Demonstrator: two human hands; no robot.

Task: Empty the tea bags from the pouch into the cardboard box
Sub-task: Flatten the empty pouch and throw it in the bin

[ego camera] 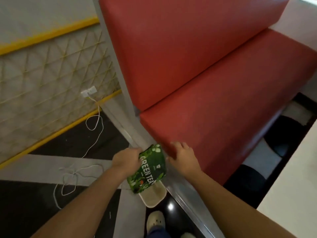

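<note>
Left hand (126,160) grips the pouch (149,169) above the box (154,197); right hand (183,158) beside it, fingers spread, empty; no bags visible inside; emptying likely just starting.

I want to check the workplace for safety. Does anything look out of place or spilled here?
No spill shows. One oddity: a white cable hangs from the wall socket and lies in loose tangled loops on the floor, left of the left hand gripping the green tea pouch.
</note>
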